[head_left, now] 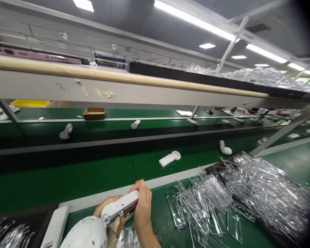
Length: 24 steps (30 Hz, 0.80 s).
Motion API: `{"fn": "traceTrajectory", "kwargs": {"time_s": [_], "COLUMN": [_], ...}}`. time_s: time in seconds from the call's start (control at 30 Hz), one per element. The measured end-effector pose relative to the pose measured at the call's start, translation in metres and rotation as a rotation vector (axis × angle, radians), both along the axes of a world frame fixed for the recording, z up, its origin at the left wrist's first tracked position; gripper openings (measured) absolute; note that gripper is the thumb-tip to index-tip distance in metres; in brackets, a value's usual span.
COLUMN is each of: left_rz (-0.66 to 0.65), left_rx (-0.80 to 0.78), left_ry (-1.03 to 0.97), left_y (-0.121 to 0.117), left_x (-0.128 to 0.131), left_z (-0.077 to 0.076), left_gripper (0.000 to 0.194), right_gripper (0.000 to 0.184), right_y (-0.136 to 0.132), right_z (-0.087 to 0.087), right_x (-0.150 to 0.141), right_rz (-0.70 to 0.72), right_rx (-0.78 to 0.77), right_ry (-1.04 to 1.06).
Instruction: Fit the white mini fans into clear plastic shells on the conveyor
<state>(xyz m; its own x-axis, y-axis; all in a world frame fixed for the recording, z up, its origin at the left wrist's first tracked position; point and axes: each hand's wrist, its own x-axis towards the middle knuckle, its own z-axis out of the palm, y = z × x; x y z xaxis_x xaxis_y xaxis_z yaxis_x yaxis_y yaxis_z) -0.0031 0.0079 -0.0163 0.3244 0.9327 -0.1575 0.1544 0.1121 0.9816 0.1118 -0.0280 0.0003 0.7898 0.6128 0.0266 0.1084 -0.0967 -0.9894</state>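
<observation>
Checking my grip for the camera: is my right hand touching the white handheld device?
Touching. The head view shows the right hand wrapped around the end of the white handheld device, gripping it.

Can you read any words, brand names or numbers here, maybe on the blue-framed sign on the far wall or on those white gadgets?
Nothing can be read: the blue-framed sign is too small and blurred, the red marks on the white gadget lying on the belt are too small, and the white gadget in the hands shows no legible text.
</observation>
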Motion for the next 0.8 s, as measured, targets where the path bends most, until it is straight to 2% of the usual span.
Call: {"fn": "traceTrajectory", "kwargs": {"time_s": [0.07,0.17,0.27,0.33,0.43,0.53,0.6,0.67,0.73,0.8], "left_rz": [0.058,0.091,0.039,0.008,0.025,0.076,0.068,0.026,-0.001,-0.156], "left_rx": [0.04,-0.08,-0.24,-0.271,-0.268,-0.161,-0.071,-0.015,0.032,0.246], "left_ry": [-0.025,-0.103,-0.16,-0.121,-0.005,0.176,0.291,0.4,0.562,0.96], "left_y": [0.002,0.02,0.056,0.086,0.129,0.149,0.139,0.11,0.07,0.029], "left_x": [0.008,0.024,0.037,0.041,0.027,-0.012,-0.048,-0.087,-0.122,-0.149], "left_z": [0.003,0.003,-0.008,-0.018,-0.03,-0.027,-0.018,-0.009,-0.008,-0.019], "left_gripper": [0.052,0.057,0.059,0.056,0.058,0.063,0.059,0.047,0.039,0.042], "right_gripper": [0.056,0.056,0.057,0.051,0.031,0.042,0.048,0.049,0.043,0.036], "right_y": [0.01,0.035,0.054,0.054,0.034,0.003,-0.012,-0.019,-0.019,-0.014], "right_z": [-0.013,-0.045,-0.07,-0.075,-0.07,-0.069,-0.077,-0.09,-0.101,-0.106], "right_x": [0.006,0.018,0.031,0.033,0.022,0.004,-0.005,-0.011,-0.014,-0.017], "right_rz": [0.007,0.029,0.102,0.192,0.438,0.83,1.1,1.262,1.276,1.244], "right_rx": [-0.055,-0.166,-0.256,-0.28,-0.234,-0.167,-0.176,-0.207,-0.223,-0.217], "right_ry": [-0.005,-0.007,-0.073,-0.185,-0.402,-0.578,-0.761,-0.96,-1.088,-1.173]}}
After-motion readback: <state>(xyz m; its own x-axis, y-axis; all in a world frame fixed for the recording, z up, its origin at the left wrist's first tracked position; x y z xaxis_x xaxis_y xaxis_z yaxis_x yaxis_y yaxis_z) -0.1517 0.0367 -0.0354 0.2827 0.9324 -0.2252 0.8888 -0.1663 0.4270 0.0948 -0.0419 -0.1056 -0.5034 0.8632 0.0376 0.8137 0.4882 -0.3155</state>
